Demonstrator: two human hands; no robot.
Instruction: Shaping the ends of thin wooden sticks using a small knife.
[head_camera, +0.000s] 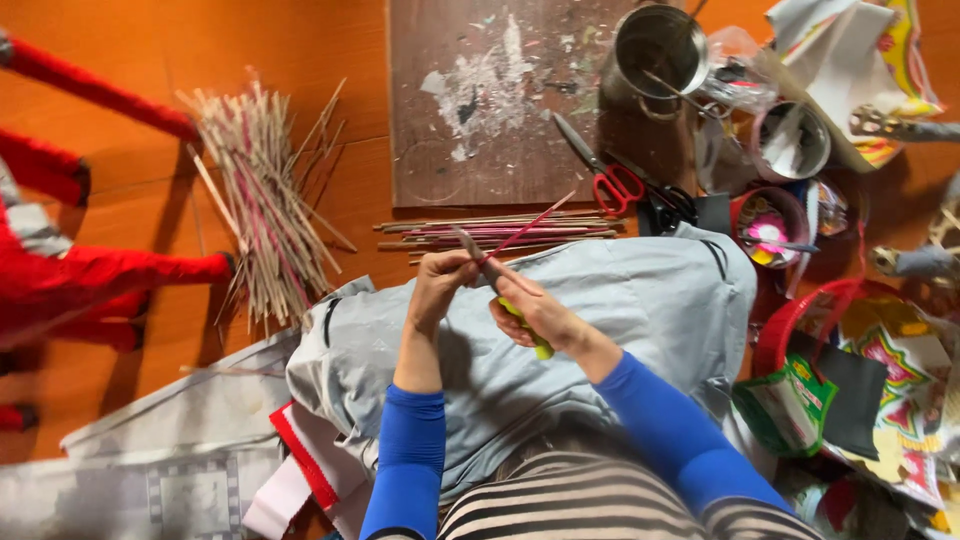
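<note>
Bright, warm, even light fills the overhead view, and colours look saturated. The orange floor (330, 60) shows soft sheen but no harsh glare. Short shadows fall beside the stick pile (262, 200) and under the scissors (600, 170). The metal pot (655, 50) glints. The edges bend from wide-angle distortion, and the corners look slightly soft.

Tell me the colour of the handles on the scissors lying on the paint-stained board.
Red handles on the scissors, seen clearly in the head view.
</note>
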